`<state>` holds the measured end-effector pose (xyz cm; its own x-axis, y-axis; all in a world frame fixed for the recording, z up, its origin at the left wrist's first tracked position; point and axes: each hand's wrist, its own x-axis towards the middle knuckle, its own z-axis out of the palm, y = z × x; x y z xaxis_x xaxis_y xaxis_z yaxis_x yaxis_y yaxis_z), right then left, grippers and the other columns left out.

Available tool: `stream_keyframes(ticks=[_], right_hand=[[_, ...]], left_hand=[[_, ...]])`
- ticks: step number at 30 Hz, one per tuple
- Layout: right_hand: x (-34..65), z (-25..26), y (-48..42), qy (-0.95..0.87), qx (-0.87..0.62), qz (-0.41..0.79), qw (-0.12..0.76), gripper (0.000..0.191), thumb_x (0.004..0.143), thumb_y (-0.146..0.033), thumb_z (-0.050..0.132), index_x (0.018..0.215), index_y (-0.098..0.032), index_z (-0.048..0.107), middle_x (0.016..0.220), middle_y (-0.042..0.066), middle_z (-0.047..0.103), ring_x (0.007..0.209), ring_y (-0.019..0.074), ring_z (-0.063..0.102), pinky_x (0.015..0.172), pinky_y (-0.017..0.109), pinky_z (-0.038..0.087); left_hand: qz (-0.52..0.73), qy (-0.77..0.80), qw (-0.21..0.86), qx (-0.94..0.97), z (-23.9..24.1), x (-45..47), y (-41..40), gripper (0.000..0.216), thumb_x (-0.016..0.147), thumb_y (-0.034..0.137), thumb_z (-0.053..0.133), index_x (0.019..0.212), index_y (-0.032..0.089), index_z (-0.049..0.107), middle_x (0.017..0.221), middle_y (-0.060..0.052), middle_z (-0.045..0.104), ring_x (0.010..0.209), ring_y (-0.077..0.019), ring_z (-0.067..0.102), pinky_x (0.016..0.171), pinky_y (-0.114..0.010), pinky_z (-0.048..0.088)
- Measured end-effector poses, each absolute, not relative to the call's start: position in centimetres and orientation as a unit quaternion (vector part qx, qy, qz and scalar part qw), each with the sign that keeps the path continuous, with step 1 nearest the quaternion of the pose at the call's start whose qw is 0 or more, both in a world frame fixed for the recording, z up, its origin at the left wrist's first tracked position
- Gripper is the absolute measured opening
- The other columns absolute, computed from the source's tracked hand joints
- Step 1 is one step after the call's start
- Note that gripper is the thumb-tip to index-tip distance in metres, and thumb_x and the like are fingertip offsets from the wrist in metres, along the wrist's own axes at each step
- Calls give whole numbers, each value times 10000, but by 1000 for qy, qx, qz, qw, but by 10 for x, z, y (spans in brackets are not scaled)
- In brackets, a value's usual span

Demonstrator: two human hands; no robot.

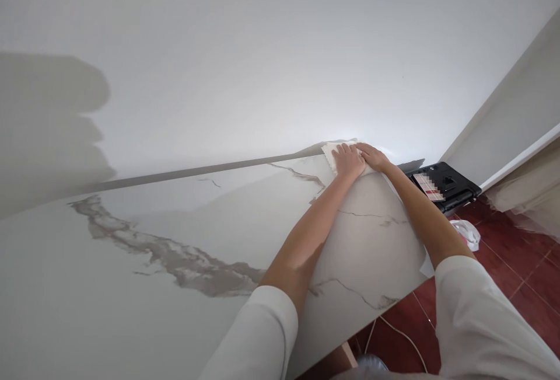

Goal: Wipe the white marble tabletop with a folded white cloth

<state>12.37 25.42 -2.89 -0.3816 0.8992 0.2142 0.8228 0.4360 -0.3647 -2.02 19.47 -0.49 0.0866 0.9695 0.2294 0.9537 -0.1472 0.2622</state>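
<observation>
A white cloth with a zigzag-cut edge lies at the far right corner of a white marble-patterned tabletop, against the wall. My left hand presses down on the cloth, its fingers bent over it. Right beside it, my right hand bears on the cloth too, fingertips close to the left hand's knuckles. Part of the cloth is hidden beneath both hands. Both arms reach forward across the tabletop.
A pale wall runs along the table's back edge. To the right stands a black case with a label. A white plastic bag lies on the red tiled floor. A thin cable runs below the table's front edge, and a curtain hangs at right.
</observation>
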Motion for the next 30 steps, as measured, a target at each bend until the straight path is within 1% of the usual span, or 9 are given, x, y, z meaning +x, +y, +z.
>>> stream_keyframes(ticks=[4,11,15,20,23,26,30], right_hand=[[131,-27,229,-823,-528,98,187,552,933,-340,285,1452,-257,451,1543,-17,405,1447,223,320,1214,468,250],[144,-28,179,-830,-520,90,180,545,942,-350,275,1457,-278,441,1543,-23,405,1446,232,325,1217,488,253],[151,-32,152,-843,-498,72,189,531,968,-377,247,1456,-290,438,1532,-33,420,1448,217,323,1230,471,240],[158,-37,123,-852,-485,47,193,549,981,-395,216,1450,-230,449,1520,24,442,1444,230,331,1233,483,238],[161,-37,105,-862,-464,35,202,571,989,-442,198,1454,-218,444,1506,44,462,1439,234,342,1229,494,245],[162,-35,84,-866,-458,38,197,588,993,-479,185,1462,-227,434,1514,32,451,1444,223,333,1237,475,228],[164,-31,57,-855,-479,54,193,563,992,-463,212,1464,-250,433,1519,13,445,1446,222,328,1240,472,216]], left_hand=[[168,651,21,740,-5,-13,172,558,967,339,258,1441,85,405,1526,-173,368,1408,-328,286,1130,-492,254],[153,649,33,744,-2,-2,120,567,966,344,243,1449,87,394,1539,-173,349,1419,-336,275,1137,-498,251],[152,642,32,751,-3,1,93,576,968,346,242,1460,81,375,1556,-178,320,1429,-338,253,1139,-506,244],[150,636,36,756,-3,5,63,564,973,342,250,1466,96,369,1555,-168,325,1431,-325,255,1142,-497,241],[146,638,37,756,-1,7,45,573,976,349,246,1479,97,351,1564,-161,311,1440,-329,240,1145,-502,238],[144,640,44,754,0,9,25,574,977,347,237,1481,97,347,1571,-165,297,1449,-331,228,1153,-513,224],[148,634,52,757,1,11,0,573,970,341,254,1479,93,342,1572,-178,290,1455,-341,214,1151,-534,218]])
